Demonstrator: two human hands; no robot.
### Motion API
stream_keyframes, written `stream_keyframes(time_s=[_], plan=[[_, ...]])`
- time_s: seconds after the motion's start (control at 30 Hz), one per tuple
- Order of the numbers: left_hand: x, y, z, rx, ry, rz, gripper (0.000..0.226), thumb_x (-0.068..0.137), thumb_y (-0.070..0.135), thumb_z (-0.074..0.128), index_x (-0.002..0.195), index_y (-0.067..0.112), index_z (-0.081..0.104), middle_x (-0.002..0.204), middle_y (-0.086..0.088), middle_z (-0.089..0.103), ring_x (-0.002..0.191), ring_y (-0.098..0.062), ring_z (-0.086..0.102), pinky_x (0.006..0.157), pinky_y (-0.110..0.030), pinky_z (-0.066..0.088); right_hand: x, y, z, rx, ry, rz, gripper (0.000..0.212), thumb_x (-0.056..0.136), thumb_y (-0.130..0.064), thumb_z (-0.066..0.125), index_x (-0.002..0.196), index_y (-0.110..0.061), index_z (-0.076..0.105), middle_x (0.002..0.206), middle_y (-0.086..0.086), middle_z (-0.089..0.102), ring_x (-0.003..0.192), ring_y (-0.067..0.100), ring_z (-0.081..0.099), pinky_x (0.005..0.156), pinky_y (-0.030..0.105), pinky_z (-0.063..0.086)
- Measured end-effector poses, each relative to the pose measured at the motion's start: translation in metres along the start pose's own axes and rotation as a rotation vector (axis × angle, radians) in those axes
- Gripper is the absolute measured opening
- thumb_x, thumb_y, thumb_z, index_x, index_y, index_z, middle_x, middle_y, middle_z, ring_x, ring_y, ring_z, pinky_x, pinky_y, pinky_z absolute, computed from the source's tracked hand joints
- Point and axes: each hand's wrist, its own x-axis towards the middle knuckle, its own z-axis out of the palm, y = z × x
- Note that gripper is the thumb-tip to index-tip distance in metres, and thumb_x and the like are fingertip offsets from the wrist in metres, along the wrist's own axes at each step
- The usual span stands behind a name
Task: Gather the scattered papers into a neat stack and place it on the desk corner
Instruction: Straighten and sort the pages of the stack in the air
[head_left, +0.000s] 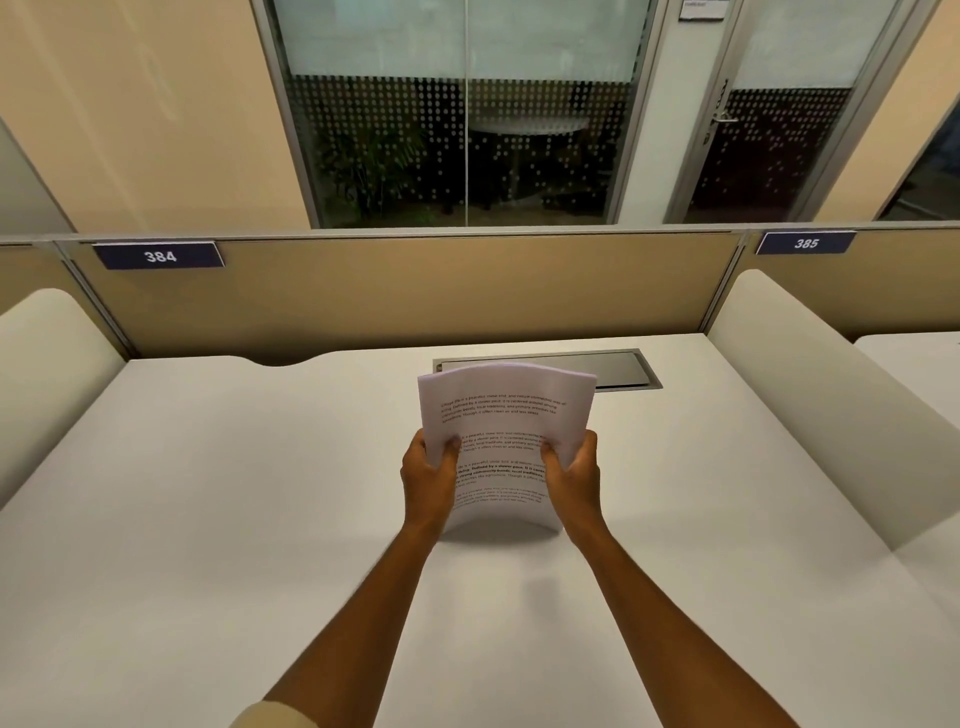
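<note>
I see both hands on the stack of white printed paper sheets (506, 415), held upright w/ its bottom edge on the white desk top (208, 519) near centre. Left hand (428, 480) grips the left edge, right hand (574, 480) the right edge, thumbs in front. Sheets bow fwd. Grey metal cable hatch (623, 366) sits just behind.

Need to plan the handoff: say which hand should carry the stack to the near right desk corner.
Probably the right hand: it grips the paper stack's right edge, on that corner's side; the left hand would have to cross over.
</note>
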Motion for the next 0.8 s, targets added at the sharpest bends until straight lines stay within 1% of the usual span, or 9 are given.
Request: stream_keyframes(time_s=[0.13,0.23,0.27,0.37,0.43,0.5,0.6,0.7,0.8], plan=[[-0.008,-0.011,0.000,-0.007,-0.020,-0.033,0.026,0.098,0.022,0.053,0.123,0.019,0.058,0.109,-0.005,0.069,0.098,-0.024,0.068,0.074,-0.036,0.062,-0.007,0.014,0.001,-0.009,-0.034,0.054,0.028,0.094,-0.022,0.057,0.109,-0.031,0.034,0.104,-0.010,0.052,0.083,0.005,0.061,0.050,0.009,0.049],[-0.007,-0.007,0.000,-0.006,-0.017,-0.032,0.026,0.098,0.023,0.053,0.123,0.019,0.058,0.111,-0.005,0.068,0.097,-0.025,0.068,0.077,-0.041,0.062,-0.004,0.011,0.002,-0.013,-0.044,0.046,0.028,0.095,-0.021,0.056,0.111,-0.029,0.034,0.103,-0.011,0.052,0.083,0.006,0.061,0.048,0.009,0.049],[-0.006,-0.005,0.000,-0.001,-0.014,-0.024,0.024,0.097,0.023,0.053,0.121,0.021,0.058,0.111,-0.004,0.068,0.096,-0.025,0.068,0.076,-0.041,0.062,-0.003,0.009,0.002,-0.012,-0.045,0.036,0.028,0.095,-0.021,0.055,0.112,-0.029,0.034,0.103,-0.011,0.052,0.083,0.007,0.061,0.048,0.009,0.049],[-0.003,0.003,0.000,-0.005,-0.001,0.006,0.019,0.096,0.024,0.055,0.115,0.029,0.058,0.105,0.001,0.069,0.090,-0.023,0.069,0.070,-0.033,0.062,0.001,0.000,0.002,0.006,-0.040,0.010,0.028,0.095,-0.022,0.055,0.112,-0.029,0.034,0.099,-0.018,0.051,0.083,0.007,0.062,0.050,0.008,0.050],[-0.002,0.005,0.001,-0.012,0.009,0.007,0.020,0.095,0.025,0.057,0.114,0.029,0.060,0.103,0.003,0.069,0.088,-0.021,0.069,0.068,-0.030,0.062,0.001,-0.002,0.002,0.022,-0.031,-0.001,0.027,0.095,-0.023,0.055,0.111,-0.029,0.034,0.098,-0.022,0.050,0.083,0.006,0.062,0.050,0.007,0.049],[-0.004,0.001,0.000,-0.014,0.006,-0.002,0.020,0.095,0.025,0.058,0.115,0.027,0.060,0.102,0.003,0.070,0.089,-0.021,0.069,0.070,-0.031,0.062,-0.001,0.003,0.001,0.024,-0.029,0.011,0.026,0.096,-0.024,0.054,0.111,-0.028,0.034,0.100,-0.017,0.052,0.084,0.007,0.062,0.049,0.007,0.050],[-0.012,-0.013,-0.003,0.007,-0.011,-0.041,0.024,0.095,0.023,0.057,0.119,0.021,0.060,0.105,-0.002,0.069,0.095,-0.022,0.068,0.073,-0.033,0.062,-0.012,0.021,0.000,0.004,-0.046,0.068,0.026,0.096,-0.024,0.054,0.112,-0.025,0.034,0.109,-0.006,0.053,0.087,0.006,0.061,0.051,0.009,0.051],[-0.017,-0.022,-0.003,0.021,-0.025,-0.076,0.027,0.097,0.018,0.055,0.124,0.016,0.058,0.110,-0.006,0.067,0.101,-0.024,0.066,0.079,-0.037,0.061,-0.018,0.032,0.000,-0.006,-0.057,0.096,0.027,0.096,-0.021,0.054,0.114,-0.025,0.034,0.114,-0.003,0.052,0.089,0.004,0.059,0.055,0.009,0.050],[-0.015,-0.018,-0.003,0.038,-0.040,-0.061,0.029,0.097,0.020,0.054,0.125,0.014,0.057,0.112,-0.006,0.067,0.099,-0.024,0.066,0.079,-0.037,0.061,-0.015,0.028,-0.001,-0.021,-0.070,0.109,0.029,0.097,-0.022,0.053,0.118,-0.022,0.034,0.115,-0.001,0.054,0.089,0.007,0.059,0.060,0.011,0.050]])
